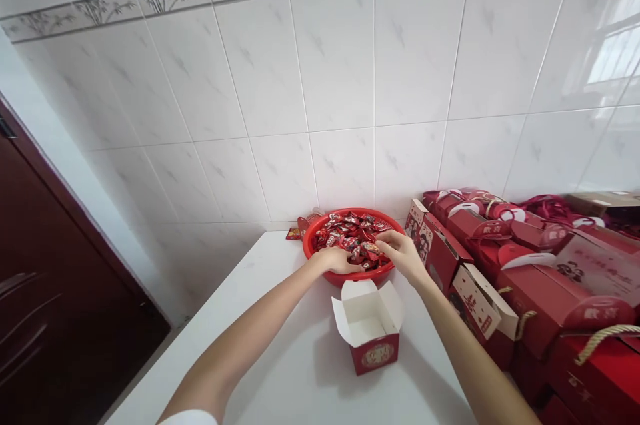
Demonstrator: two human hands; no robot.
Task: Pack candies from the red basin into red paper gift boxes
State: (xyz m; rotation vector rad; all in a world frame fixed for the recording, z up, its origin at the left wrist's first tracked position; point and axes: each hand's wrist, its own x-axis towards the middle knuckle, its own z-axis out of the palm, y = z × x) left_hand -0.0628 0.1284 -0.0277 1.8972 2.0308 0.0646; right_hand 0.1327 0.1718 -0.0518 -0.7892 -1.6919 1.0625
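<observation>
A white marbled tile wall [340, 65] with a bamboo-patterned border rises behind a white table [287, 365]; a dark red door [60, 265] stands at the left. Along the table's right side, red gift boxes [545, 291] are piled, some with twisted rope handles. Near the wall sits a round red plastic basket [307, 245], filled with red-wrapped candies [350, 233]. Just in front of it, upright, is a small red carton [374, 353], its white-lined flaps spread and its visible interior bare. The person's hands are apart: the left hand [340, 260] dips into the candies at the basket's near left, the right hand [401, 253] reaches over its right side, fingertips at the candies. Whether either hand grips one cannot be told.
</observation>
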